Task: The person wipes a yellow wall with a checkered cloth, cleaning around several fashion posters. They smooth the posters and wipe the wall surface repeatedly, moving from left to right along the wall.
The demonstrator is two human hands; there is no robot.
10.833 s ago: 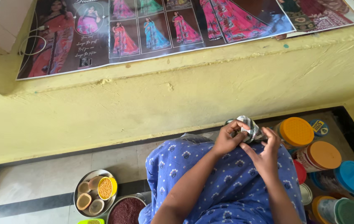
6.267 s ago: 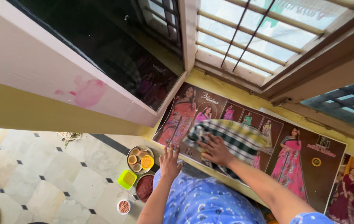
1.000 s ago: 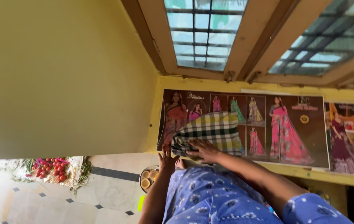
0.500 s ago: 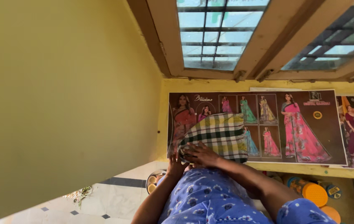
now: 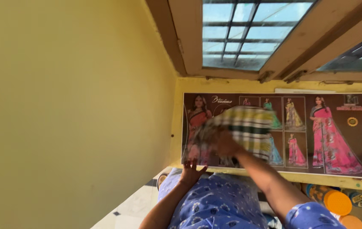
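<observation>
Checked cotton cloth (image 5: 244,129), soft, light and limp, drapes over our right hand (image 5: 227,144), which pinches its middle, while our left hand (image 5: 191,171) spreads empty just below it.

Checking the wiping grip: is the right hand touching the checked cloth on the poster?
Touching. In the head view the right hand presses flat on the checked cloth, with cloth spreading out around the fingers against the poster; no gap shows, though motion blurs the cloth.

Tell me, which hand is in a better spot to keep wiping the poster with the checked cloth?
The right hand, probably. It is pressed on the green-and-white checked cloth against the long dress poster, while the left hand sits open below the poster's edge, off the cloth.
</observation>
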